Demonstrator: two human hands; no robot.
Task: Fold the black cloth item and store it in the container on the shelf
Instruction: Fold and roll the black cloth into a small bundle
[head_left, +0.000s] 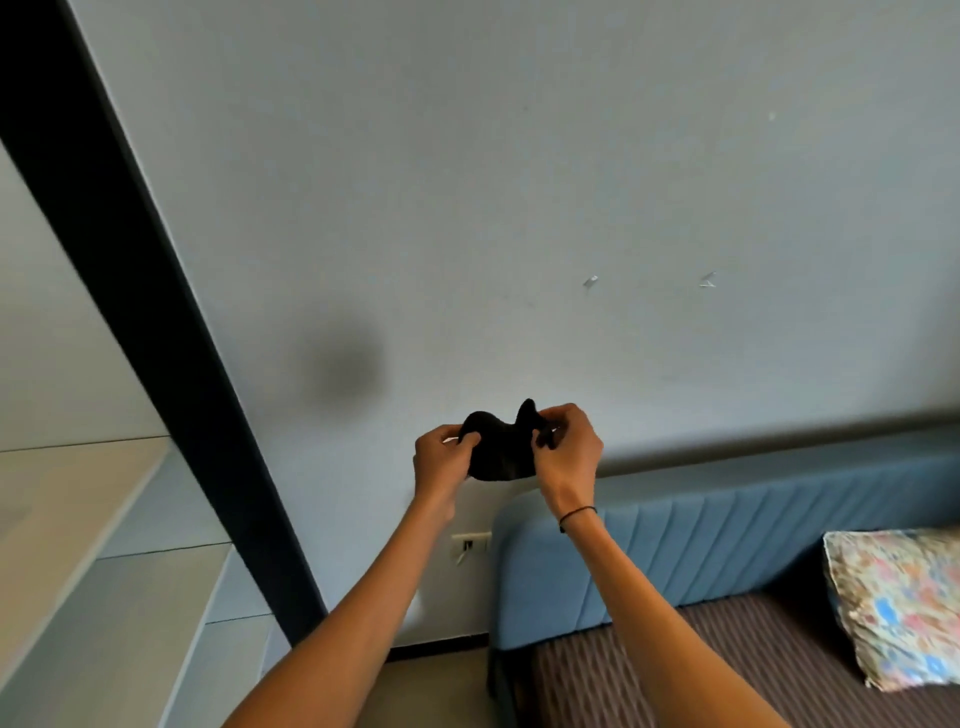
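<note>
A small black cloth item hangs bunched in the air in front of the pale blue wall, held between both my hands at arm's length. My left hand pinches its left edge. My right hand pinches its right edge, where a corner of the cloth sticks up. A thin black band circles my right wrist. No container shows in this view.
Pale shelf boards step down at the left behind a dark slanted frame post. A blue padded bed headboard runs along the wall at the right, with a striped mattress and a floral pillow. A wall socket sits below my hands.
</note>
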